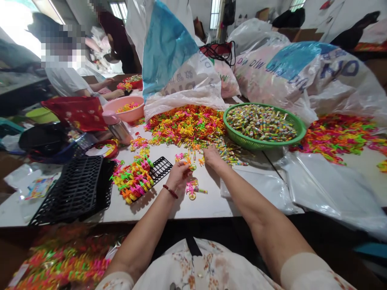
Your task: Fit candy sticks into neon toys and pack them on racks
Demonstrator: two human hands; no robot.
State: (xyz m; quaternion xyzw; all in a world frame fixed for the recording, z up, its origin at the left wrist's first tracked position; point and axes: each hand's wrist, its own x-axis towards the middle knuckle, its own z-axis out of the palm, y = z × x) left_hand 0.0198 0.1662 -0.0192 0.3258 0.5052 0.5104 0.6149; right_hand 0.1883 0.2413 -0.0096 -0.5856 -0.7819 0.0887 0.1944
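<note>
Across the white table point(211, 205), I get both bare hands in one head view, though the fingertips are the hardest part to read. The left hand point(179, 174) has thumb and fingers pinched together on an orange plastic piece point(190, 166), held just above the tabletop; the fingers cover part of it, so I cannot make out its full shape. The right hand point(213, 157) reaches to the near edge of the loose striped tubes point(231, 155). Its fingertips are turned away from me, and I cannot tell how far they are closed or whether they have hold of anything.

Between the forearms lies a pink toy piece point(190, 187), with a short tube point(202, 191) just beside it. Left of the left hand, colourful assembled toys point(133, 177) hide much of a black grid tray point(161, 168). Beyond the hands, a heap of bright plastic pieces point(187, 123) runs under a white-and-blue sack point(184, 60), so I cannot see how far back it goes. Striped tubes fill a green basket point(242, 139) at its right. Bottom left, packed toys point(60, 262) are cut off by the frame.
</note>
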